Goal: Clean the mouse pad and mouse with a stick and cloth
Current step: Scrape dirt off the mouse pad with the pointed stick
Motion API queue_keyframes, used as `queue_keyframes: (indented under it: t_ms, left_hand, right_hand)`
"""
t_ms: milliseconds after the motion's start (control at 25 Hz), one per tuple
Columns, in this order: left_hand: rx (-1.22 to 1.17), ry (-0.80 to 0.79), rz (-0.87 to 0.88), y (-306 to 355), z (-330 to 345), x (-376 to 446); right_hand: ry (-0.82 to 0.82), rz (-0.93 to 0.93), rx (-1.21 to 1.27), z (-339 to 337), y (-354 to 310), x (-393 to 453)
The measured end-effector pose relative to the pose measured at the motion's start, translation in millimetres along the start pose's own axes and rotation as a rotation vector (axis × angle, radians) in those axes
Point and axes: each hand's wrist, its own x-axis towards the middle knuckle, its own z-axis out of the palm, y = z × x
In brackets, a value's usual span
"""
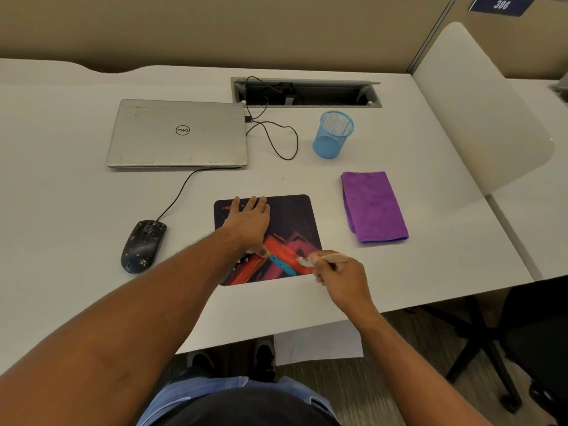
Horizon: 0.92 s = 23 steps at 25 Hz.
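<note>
Left hand [250,221] lies flat, pinning the mouse pad [295,216] near the desk [76,192] front edge; right hand [341,275] grips the stick [333,258], scraping.

Stick [333,258] tip blurred; mouse pad [292,219] partly hidden under left hand [249,224].

Mouse pad [295,216] lies near the table's [76,195] front edge, mouse [143,245] left, cloth [373,207] right, laptop [178,133] behind.

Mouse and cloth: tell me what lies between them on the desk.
In the head view, the mouse pad lies between the mouse and the cloth, with the left hand pressed flat on it.
</note>
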Motion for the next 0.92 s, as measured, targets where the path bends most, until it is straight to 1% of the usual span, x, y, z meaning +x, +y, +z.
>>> queue_keyframes:
  t_ms: [40,80,160,240,280,320,440,480,560,640,720,760,800,880,920]
  left_hand:
    - [0.003,0.000,0.003,-0.1,0.2,0.2]
    - [0.008,-0.003,0.007,0.3,0.1,0.2]
    - [0.020,-0.007,0.009,1.2,-0.2,0.0]
    - [0.030,0.001,0.010,1.9,-0.7,-0.5]
    - [0.035,0.002,0.013,1.6,-1.3,-0.9]
    - [0.038,-0.002,0.015,1.5,-2.0,-1.3]
    - [0.040,-0.009,0.018,1.8,-3.4,-1.5]
    - [0.045,-0.007,0.019,1.8,-4.1,-1.5]
    - [0.055,-0.001,0.020,1.5,-3.9,-0.6]
    - [0.063,0.003,0.025,1.3,-3.4,-0.2]
    - [0.070,0.007,0.032,-0.1,-3.2,-0.3]
    - [0.066,0.012,0.033,-0.7,-2.7,0.1]
    - [0.060,0.015,0.036,-1.0,-2.0,0.2]
    - [0.048,0.016,0.041,-1.7,-1.5,0.5]
    - [0.043,0.017,0.042,-2.0,-1.1,0.4]
  right_hand:
    - [0.045,-0.018,-0.030,-0.2,2.4,0.3]
    - [0.050,-0.034,-0.061,1.5,4.9,-2.4]
    - [-0.050,-0.005,-0.086,10.9,8.4,-11.3]
    - [-0.169,0.057,-0.010,15.4,4.7,-15.7]
    - [-0.187,0.061,0.038,14.4,1.2,-14.7]
    - [-0.161,0.049,0.071,12.3,-1.1,-11.7]
    - [0.057,0.032,0.091,6.7,-6.8,1.4]
    - [0.093,0.048,0.110,9.0,-9.0,4.5]
    - [0.077,0.113,0.139,20.7,-10.5,8.1]
    - [-0.022,0.178,0.095,28.4,-11.5,6.4]
    - [-0.118,0.184,0.006,28.2,-10.1,1.8]
    - [-0.120,0.177,-0.028,25.1,-10.2,0.6]
    - [-0.085,0.164,-0.040,22.1,-11.3,0.3]
    - [0.019,0.129,0.014,22.0,-15.5,1.6]
    - [0.046,0.124,0.056,25.5,-18.1,2.4]
